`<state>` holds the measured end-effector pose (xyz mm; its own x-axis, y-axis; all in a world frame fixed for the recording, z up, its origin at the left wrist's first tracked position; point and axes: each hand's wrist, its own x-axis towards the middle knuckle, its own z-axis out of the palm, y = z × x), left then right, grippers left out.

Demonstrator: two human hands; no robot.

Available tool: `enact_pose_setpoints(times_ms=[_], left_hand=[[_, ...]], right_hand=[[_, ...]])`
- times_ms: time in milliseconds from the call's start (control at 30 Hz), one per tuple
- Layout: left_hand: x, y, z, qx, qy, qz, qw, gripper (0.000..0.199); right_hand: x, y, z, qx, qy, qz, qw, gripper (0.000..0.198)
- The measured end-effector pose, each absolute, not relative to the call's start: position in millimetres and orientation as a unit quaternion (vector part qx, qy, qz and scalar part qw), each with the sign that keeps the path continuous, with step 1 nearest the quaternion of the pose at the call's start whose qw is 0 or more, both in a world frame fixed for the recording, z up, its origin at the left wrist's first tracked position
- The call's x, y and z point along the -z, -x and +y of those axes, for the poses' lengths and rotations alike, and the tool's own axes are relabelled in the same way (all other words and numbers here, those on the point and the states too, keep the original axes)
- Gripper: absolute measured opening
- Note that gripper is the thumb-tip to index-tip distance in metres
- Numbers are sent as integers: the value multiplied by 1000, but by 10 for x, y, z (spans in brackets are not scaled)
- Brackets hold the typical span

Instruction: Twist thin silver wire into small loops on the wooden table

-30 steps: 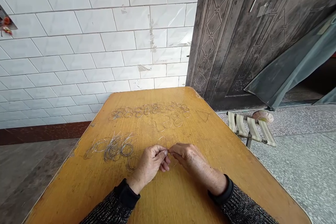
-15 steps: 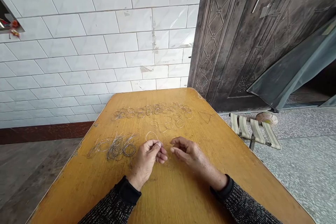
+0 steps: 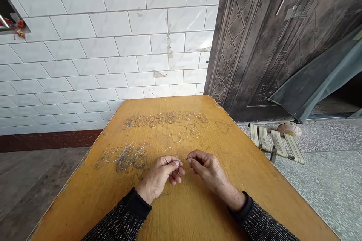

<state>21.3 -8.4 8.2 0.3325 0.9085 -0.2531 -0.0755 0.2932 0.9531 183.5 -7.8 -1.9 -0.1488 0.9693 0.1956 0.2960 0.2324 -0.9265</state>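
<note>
Between thumb and fingers my left hand pinches a thin wire, whose loop curves up above the knuckles. Close by on the right, my right hand has thumb and forefinger pressed together on what looks like the same wire's end, just apart from the left fingertips. Left of my left hand lie several coiled bundles of loose wire. Beyond both hands a few wires bent into loops rest on the wood, and behind them runs a row of many looped wires.
The yellow wooden table reaches toward a white tiled wall. A wire triangle lies near its right edge. To the right are a dark carved door, a striped folding stool and a ball.
My right thumb and forefinger have closed from apart into a pinch at the wire's end. My left hand with the wire loop sits slightly farther right in view.
</note>
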Motion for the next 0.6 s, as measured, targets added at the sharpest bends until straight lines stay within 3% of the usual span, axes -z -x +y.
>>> enact_pose_setpoints(times_ms=[233, 433, 600], left_hand=[[-77, -219, -108, -337, -477, 421, 694, 19], [-16, -231, -71, -383, -419, 405, 717, 22], [-41, -212, -91, -317, -503, 410, 692, 23]], right_hand=[[14, -1834, -65, -363, 503, -653, 435, 14], [4, -1873, 7, -465, 453, -625, 433, 21], [-107, -1908, -8, -522, 425, -591, 444, 32]])
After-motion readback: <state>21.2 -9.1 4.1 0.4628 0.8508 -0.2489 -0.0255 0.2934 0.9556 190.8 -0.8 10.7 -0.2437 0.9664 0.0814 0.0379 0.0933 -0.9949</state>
